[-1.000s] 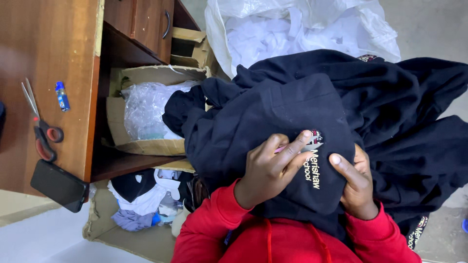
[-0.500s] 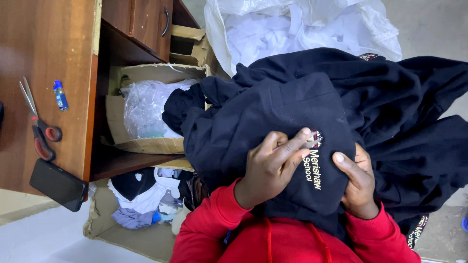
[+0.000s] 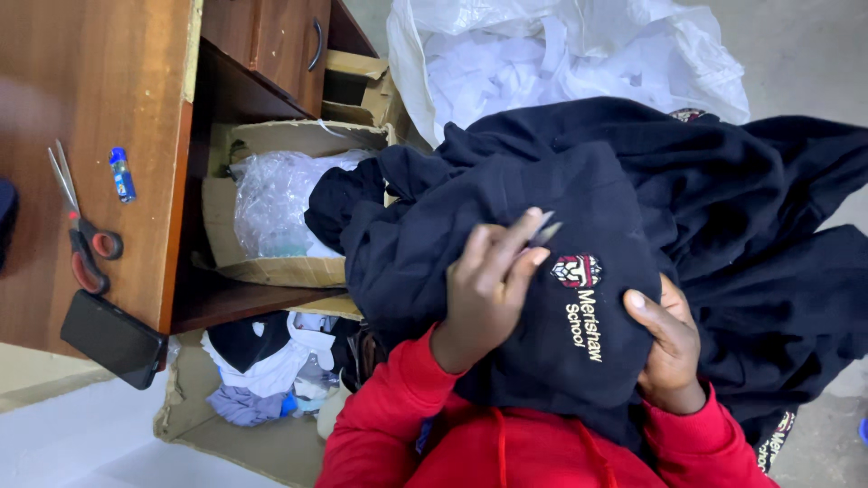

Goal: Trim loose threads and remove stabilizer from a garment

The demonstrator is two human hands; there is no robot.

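Observation:
A dark navy garment point(image 3: 506, 190) lies bunched over my lap, with an embroidered crest point(image 3: 576, 269) facing up. My left hand point(image 3: 484, 289) rests on the cloth just left of the crest. It pinches a small metal cutting tool point(image 3: 545, 228) whose tip points toward the crest. On the crest's right, my right hand point(image 3: 669, 352) grips the garment's edge, thumb on top and fingers hidden under the fabric. Both of my sleeves are red.
A wooden desk point(image 3: 108, 81) at left carries red-handled scissors point(image 3: 83, 237), a small blue item point(image 3: 122, 174) and a black phone point(image 3: 113, 339). Under it sits a cardboard box of clear plastic wrap point(image 3: 271, 203). A white sack point(image 3: 561, 54) lies behind, a box of fabric scraps point(image 3: 262, 380) below.
My left hand has slid left off the crest, so the crest and the tool's tip now show. The right hand keeps its grip.

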